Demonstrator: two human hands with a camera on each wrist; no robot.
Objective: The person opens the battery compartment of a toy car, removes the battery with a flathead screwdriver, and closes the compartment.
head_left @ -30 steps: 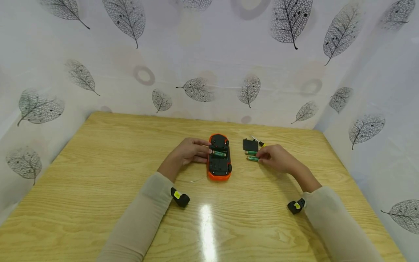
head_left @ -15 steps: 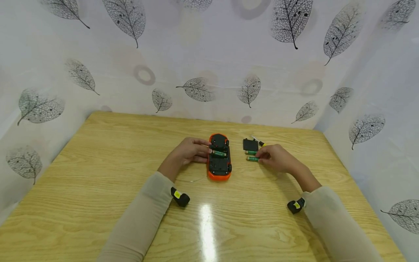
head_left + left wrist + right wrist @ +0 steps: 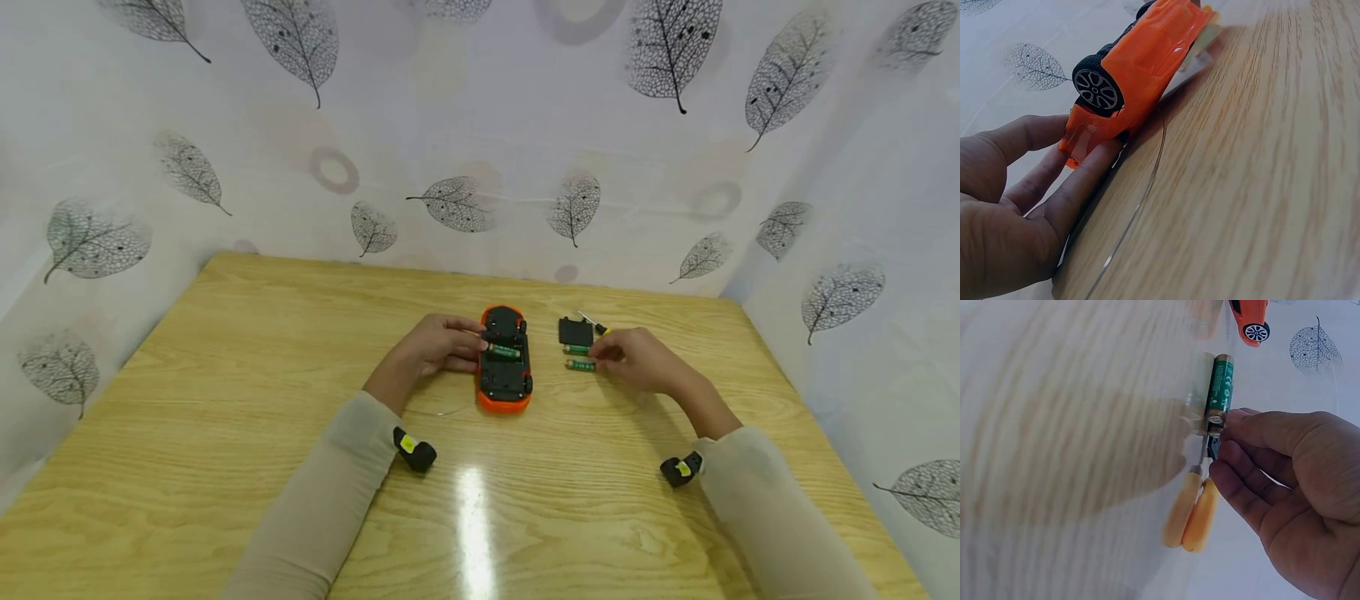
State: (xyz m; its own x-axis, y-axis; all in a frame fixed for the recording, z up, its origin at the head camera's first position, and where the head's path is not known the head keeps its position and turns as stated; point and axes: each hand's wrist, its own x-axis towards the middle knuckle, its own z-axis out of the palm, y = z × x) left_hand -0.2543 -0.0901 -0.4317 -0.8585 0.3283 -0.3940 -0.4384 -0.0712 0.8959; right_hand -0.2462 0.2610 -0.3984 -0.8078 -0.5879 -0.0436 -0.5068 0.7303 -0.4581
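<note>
A toy car, orange with a black underside, lies wheels up in the head view. Its battery bay holds a green battery. My left hand grips the car's left side, thumb above and fingers lower down, as the left wrist view shows. On the right, two green batteries lie side by side, the far battery and the near battery. My right hand has its fingertips at their right ends. The thumb tip meets a battery end; whether it pinches is unclear.
A black battery cover lies just behind the loose batteries. Beside it is a screwdriver, whose yellow handle shows in the right wrist view. A thin wire runs along the wooden table near the car.
The near battery has turned slightly by my right fingertips. Both hands and the car stay nearly where they were; the head view has shifted a little.
</note>
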